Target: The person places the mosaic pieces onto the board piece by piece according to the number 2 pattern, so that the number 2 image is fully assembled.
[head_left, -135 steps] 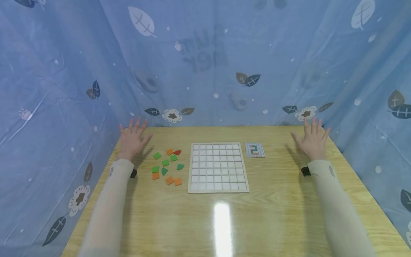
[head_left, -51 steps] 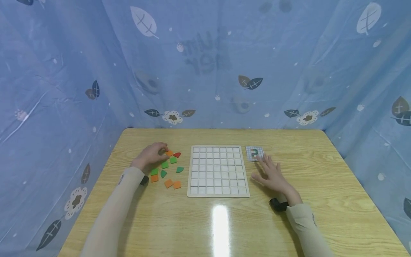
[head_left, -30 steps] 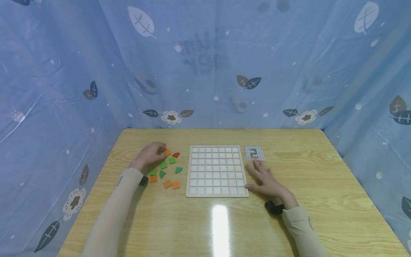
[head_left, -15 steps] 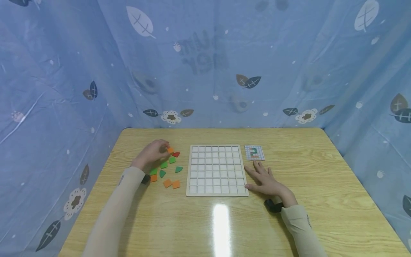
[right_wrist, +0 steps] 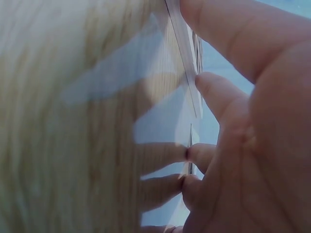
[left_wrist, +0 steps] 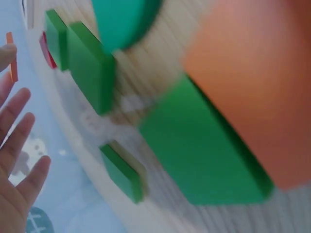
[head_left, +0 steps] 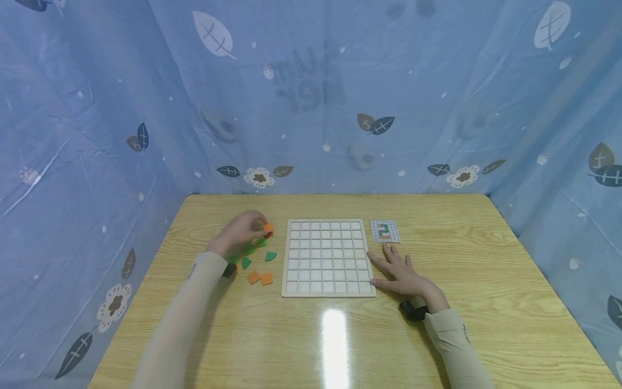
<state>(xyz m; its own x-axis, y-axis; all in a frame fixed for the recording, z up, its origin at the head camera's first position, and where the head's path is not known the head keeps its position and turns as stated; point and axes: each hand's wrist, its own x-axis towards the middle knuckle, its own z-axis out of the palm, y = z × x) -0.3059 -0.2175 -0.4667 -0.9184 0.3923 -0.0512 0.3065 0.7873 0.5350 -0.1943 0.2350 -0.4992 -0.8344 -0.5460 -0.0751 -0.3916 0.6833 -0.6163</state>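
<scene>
An orange square tile (head_left: pixel 268 228) is pinched between thumb and forefinger of my left hand (head_left: pixel 238 231), lifted over the red quarter-round piece (head_left: pixel 269 236), which it partly covers in the head view. The left wrist view shows this tile (left_wrist: pixel 12 60) edge-on, the other fingers spread below it. My right hand (head_left: pixel 405 276) lies with fingers spread at the right side of the white grid board (head_left: pixel 330 295), thumb and forefinger at its rim. In the right wrist view its fingertips (right_wrist: pixel 204 155) meet the shiny wooden surface. No tile sits in the board's squares.
Left of the board lie green squares (head_left: pixel 249 250), teal quarter-rounds (head_left: pixel 270 256) and orange squares (head_left: pixel 254 277), some partly hidden by the left arm. A small pattern card (head_left: pixel 385 231) lies beyond the right hand. A blue patterned curtain (head_left: pixel 311 135) surrounds the wooden table (head_left: pixel 398 346).
Both hands came in from the table's far corners. My left hand picked up the orange tile and has carried it slightly right; my right hand settled at the board's right edge.
</scene>
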